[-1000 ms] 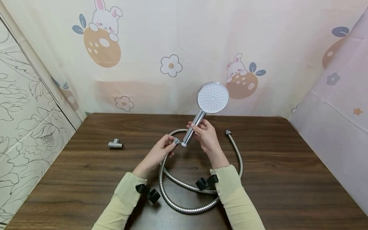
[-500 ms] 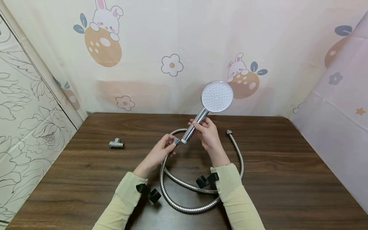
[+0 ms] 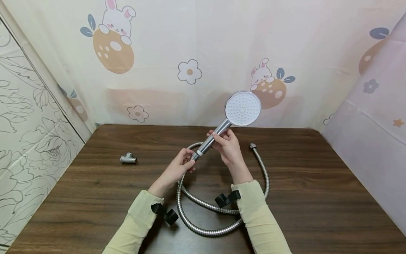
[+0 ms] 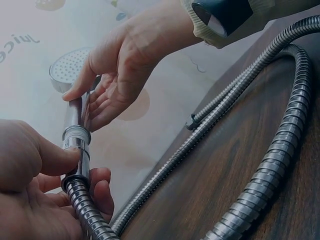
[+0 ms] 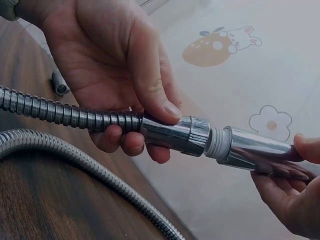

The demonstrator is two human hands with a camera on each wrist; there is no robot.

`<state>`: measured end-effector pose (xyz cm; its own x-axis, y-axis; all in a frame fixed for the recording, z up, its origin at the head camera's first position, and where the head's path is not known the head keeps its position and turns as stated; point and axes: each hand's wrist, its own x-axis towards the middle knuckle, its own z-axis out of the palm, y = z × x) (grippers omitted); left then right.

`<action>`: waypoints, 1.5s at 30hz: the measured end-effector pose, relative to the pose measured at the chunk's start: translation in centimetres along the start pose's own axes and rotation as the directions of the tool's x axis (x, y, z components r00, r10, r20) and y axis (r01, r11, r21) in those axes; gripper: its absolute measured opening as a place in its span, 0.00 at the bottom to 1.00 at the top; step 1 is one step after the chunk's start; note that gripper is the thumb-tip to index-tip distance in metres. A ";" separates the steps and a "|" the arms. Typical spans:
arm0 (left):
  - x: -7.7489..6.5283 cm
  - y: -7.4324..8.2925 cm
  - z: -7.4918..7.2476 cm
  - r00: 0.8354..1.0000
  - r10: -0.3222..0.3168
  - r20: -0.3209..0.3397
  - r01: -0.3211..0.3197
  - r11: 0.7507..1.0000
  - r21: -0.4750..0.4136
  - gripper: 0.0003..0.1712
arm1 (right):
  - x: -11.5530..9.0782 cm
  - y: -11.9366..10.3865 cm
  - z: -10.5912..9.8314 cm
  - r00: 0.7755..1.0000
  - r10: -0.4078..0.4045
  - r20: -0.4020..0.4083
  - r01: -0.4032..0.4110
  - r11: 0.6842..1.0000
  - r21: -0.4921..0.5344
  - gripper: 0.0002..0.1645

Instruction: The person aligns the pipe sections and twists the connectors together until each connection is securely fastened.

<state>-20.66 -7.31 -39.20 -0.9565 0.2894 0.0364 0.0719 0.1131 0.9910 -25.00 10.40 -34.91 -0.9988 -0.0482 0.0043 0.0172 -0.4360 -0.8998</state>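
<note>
My right hand (image 3: 229,150) grips the chrome handle of a shower head (image 3: 243,108), whose round white spray face is tilted up to the right. Between thumb and fingers, my left hand (image 3: 177,169) pinches the chrome end nut (image 5: 175,134) of a ribbed metal shower hose (image 3: 209,233). The nut lines up with the handle's white threaded end (image 5: 219,144); in the right wrist view its mouth is right at the thread, with most of the thread showing. Both are held above the table, and the hose loops down from the left hand onto the wood.
A small chrome tee fitting (image 3: 128,158) lies on the brown wooden table (image 3: 79,197) at the left. The hose's other end nut (image 3: 252,145) rests right of the hands. A printed curtain (image 3: 158,35) hangs along the table's back edge.
My right hand has tilted the shower head further right and brought the handle's threaded end to the hose nut. The small gap seen between them earlier has closed up. My left hand stays nearly in place.
</note>
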 end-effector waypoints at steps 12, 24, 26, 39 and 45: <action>0.2 -0.1 0.2 1.000 -0.021 -0.002 0.021 1.000 0.015 0.16 | 0.0 0.1 0.1 1.000 0.014 0.001 -0.014 1.000 -0.020 0.23; 0.2 0.0 0.5 1.000 -0.008 -0.026 0.008 1.000 0.016 0.15 | -0.1 0.2 0.0 1.000 0.019 -0.013 -0.019 1.000 -0.005 0.14; 0.1 0.0 0.6 0.999 -0.019 -0.035 0.020 1.000 0.019 0.16 | -0.1 0.2 0.1 1.000 0.022 -0.015 -0.023 1.000 -0.006 0.15; 0.0 -0.1 0.2 0.997 -0.047 0.067 0.039 0.993 0.111 0.15 | -0.3 0.1 0.0 1.000 0.007 -0.012 -0.007 1.000 -0.019 0.16; -0.1 -0.1 0.2 0.993 0.003 0.118 -0.014 0.996 0.090 0.14 | -0.2 0.0 -0.2 1.000 0.009 -0.022 -0.010 1.000 -0.023 0.18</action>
<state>-20.53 -7.16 -39.31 -0.9161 0.4002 0.0242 0.1106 0.1943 0.9747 -24.81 10.58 -35.00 -0.9994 -0.0327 -0.0135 0.0259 -0.4144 -0.9097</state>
